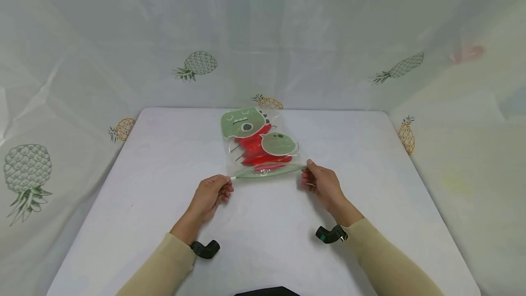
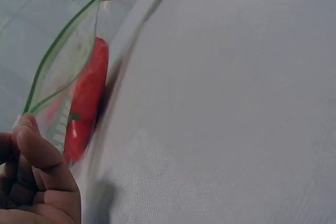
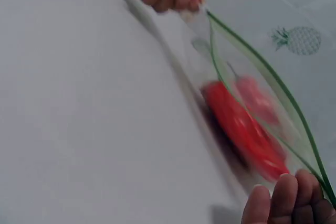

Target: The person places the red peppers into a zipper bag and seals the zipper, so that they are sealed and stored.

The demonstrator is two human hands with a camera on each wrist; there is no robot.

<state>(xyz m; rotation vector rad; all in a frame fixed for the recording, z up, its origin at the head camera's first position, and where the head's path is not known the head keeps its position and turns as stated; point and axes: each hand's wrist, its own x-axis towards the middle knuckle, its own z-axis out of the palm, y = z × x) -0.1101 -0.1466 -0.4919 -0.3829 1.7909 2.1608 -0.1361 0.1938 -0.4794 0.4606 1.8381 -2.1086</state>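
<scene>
A clear zip bag (image 1: 242, 122) with a green cartoon animal print lies on the table, several red chili peppers (image 1: 256, 150) inside. Its green-edged mouth (image 1: 267, 175) faces me, and the wrist views show the two edges bowed apart. My left hand (image 1: 211, 195) pinches the mouth's left corner beside a small white zip slider (image 1: 233, 178). The right corner is pinched between the thumb and fingers of my right hand (image 1: 324, 188). In the left wrist view a red pepper (image 2: 86, 98) shows through the plastic near the mouth; the right wrist view shows that end too, somewhat blurred.
The white table (image 1: 164, 140) reaches out on both sides of the bag. A pale curtain (image 1: 308, 58) printed with pineapples hangs behind it and along the sides. A black object (image 1: 267, 291) pokes in at the bottom edge.
</scene>
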